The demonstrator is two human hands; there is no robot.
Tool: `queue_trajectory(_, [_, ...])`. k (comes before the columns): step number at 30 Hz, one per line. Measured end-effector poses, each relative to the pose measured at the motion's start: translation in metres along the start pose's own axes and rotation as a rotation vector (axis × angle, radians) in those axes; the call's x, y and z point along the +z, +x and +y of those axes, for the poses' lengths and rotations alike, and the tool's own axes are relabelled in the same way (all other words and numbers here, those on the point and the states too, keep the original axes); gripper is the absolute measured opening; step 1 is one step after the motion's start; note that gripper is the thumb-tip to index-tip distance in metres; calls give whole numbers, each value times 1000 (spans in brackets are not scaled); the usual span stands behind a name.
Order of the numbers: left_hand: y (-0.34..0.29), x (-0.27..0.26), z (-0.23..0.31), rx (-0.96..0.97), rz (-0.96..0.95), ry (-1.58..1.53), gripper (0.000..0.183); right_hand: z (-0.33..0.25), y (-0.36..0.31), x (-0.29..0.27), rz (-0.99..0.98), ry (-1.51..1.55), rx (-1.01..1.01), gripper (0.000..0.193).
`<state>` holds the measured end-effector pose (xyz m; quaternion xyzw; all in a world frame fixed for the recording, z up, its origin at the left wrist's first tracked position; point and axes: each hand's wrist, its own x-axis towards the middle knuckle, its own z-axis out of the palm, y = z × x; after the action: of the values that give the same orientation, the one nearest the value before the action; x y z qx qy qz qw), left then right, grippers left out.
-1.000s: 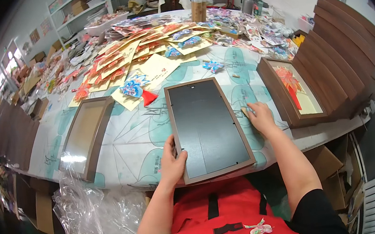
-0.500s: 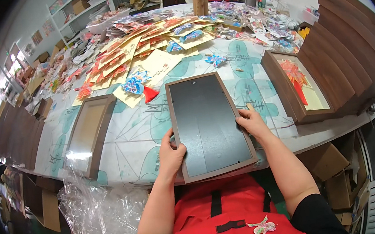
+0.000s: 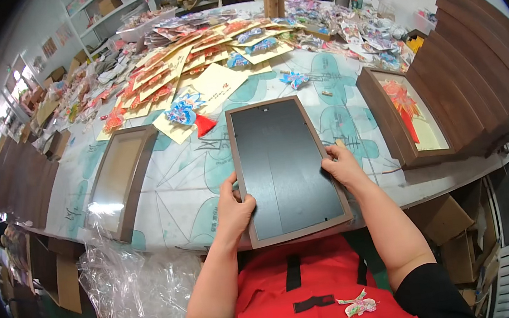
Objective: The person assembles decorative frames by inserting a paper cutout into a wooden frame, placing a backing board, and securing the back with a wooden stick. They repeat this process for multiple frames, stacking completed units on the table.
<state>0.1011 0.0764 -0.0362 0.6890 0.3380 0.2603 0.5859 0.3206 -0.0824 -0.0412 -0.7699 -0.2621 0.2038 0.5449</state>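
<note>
A brown picture frame [image 3: 236, 161] lies back side up at the table's near edge, its dark backing board [image 3: 283, 162] facing me. My left hand [image 3: 236, 210] grips its left side, thumb over the edge and fingers beneath. On the opposite side my right hand [image 3: 342, 166] holds it the same way. Left of it rests an empty-looking glazed frame [image 3: 120, 180]. To the right, a frame with a red flower-shaped tasselled ornament [image 3: 401, 104] inside stands against a row of frames. Beyond my frame lies a blue ornament with a red tassel [image 3: 185, 111] on a cream card.
Cream cards with ornaments [image 3: 176, 74] pile up at the far middle. Stacked brown frames [image 3: 476, 64] rise on the right, and more frames [image 3: 18, 179] stand at the far left. Crumpled clear plastic [image 3: 137, 285] hangs below the table edge. Cardboard boxes [image 3: 441, 222] sit under the right side.
Both hands keep the same hold on the frame. The whole view has shifted very slightly; nothing has visibly been picked up or let go.
</note>
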Motion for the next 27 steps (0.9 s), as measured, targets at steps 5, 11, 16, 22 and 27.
queue_trajectory(5, [-3, -11, -22, 36, -47, 31, 57, 10, -4, -2, -84, 80, 22, 41])
queue_trajectory(11, [20, -17, -5, -36, -67, -22, 56, -2, 18, -5, -48, 54, 28, 48])
queue_trajectory(16, [111, -4, -41, 214, 124, 148, 52, -7, 70, 21, 58, 60, 1, 47])
queue_trajectory(22, [127, 5, -15, 22, 207, 179, 40, 0, 88, 27, 108, 41, 65, 39])
queue_trajectory(27, [128, 2, -18, 8, 217, 50, 37, -6, 82, 31, 124, 56, 73, 37])
